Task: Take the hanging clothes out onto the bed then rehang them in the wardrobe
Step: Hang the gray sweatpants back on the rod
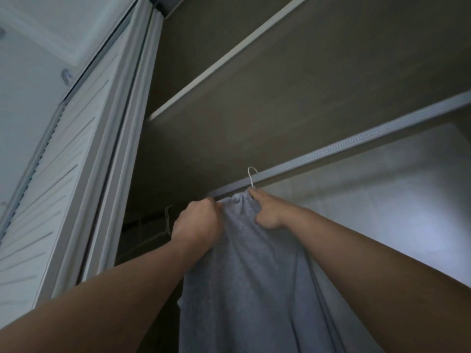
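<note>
A grey garment (252, 276) hangs from a white hanger whose hook (251, 175) sits over the wardrobe rail (356, 145). My left hand (197, 226) is closed on the garment's top left edge, just under the rail. My right hand (266, 211) grips the cloth at the neck, right below the hook, with a finger pointing up at it. Both arms reach upward into the wardrobe. The hanger's body is hidden inside the cloth.
An empty white hanger (167, 225) hangs in the dark to the left of my left hand. A shelf (229, 64) runs above the rail. The white louvred wardrobe door (63, 174) stands at the left. The wardrobe's pale back wall (382, 200) lies behind.
</note>
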